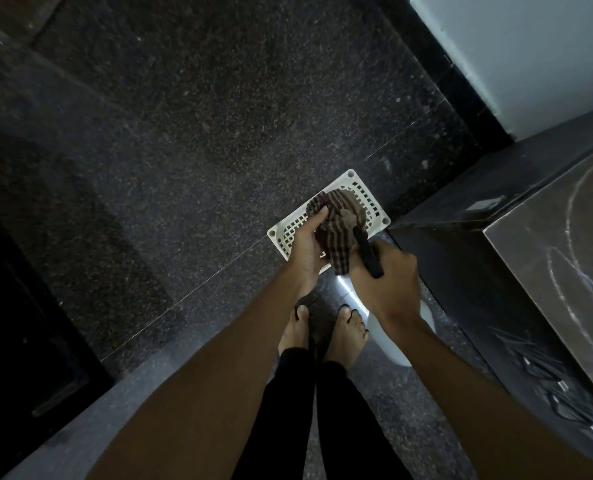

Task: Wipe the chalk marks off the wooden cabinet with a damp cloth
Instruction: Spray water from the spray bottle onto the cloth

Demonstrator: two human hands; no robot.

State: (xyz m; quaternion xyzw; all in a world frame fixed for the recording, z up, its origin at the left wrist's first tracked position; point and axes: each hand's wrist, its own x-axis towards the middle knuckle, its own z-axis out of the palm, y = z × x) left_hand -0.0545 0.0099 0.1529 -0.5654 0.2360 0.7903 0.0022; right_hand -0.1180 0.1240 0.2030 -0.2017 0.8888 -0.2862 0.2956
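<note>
A brown striped cloth [336, 237] is bunched up between my hands, above the floor. My left hand [305, 251] grips it from the left, fingers curled over its top. My right hand [388, 282] grips a black handle-like piece [367, 254] whose tip is pushed into the cloth. A white bottle-shaped body [392, 337] shows under that hand. The wooden cabinet [561, 258] stands at the right edge, and white curved chalk marks [572, 209] cross its top.
A white plastic drain grate [367, 199] lies in the dark speckled floor under the cloth. My bare feet [322, 330] stand just in front of it. A black skirting and pale wall [530, 57] run at the upper right. A dark step or ledge [28, 358] lies at the left.
</note>
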